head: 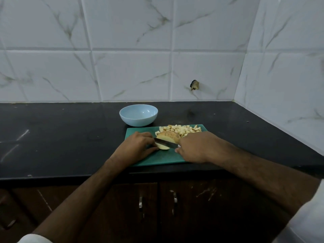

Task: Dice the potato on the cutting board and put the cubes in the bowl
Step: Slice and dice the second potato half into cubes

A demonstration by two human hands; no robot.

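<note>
Black countertop (70, 137) w/ green cutting board (157, 157) at its near edge, centre-right; light-blue bowl (138, 115) just beyond the board's far-left corner, on the counter, apart from both hands.

Step in hand (judged): slicing stage of the dice, mid-task; part of the potato is already cubed, part is not.

Board contents, largest first: heap of potato cubes (180, 130) along the far-right of the board; potato half (168, 136) just near of the heap, skin side up, seemingly uncut; potato slice (163, 146) near-left of the half, lying flat under the blade.

Right hand (194, 148): fingers curled round the handle of the knife (165, 143); handle itself hidden by the hand; blade runs left from it across the slice, tip toward the left hand.

Left hand (136, 144): fingers bent, tips on the left end of the slice, holding it down; whether thumb also pinches it — cannot tell.

Next move calls for (judged): blade pressed down thru the slice w/ left fingertips kept clear of the edge; then cross-cuts; then same for the remaining half; risk = tips close to the blade.

Containers: bowl shows bare interior, no cubes seen in it; transfer not yet begun, all cubes on the board.
</note>
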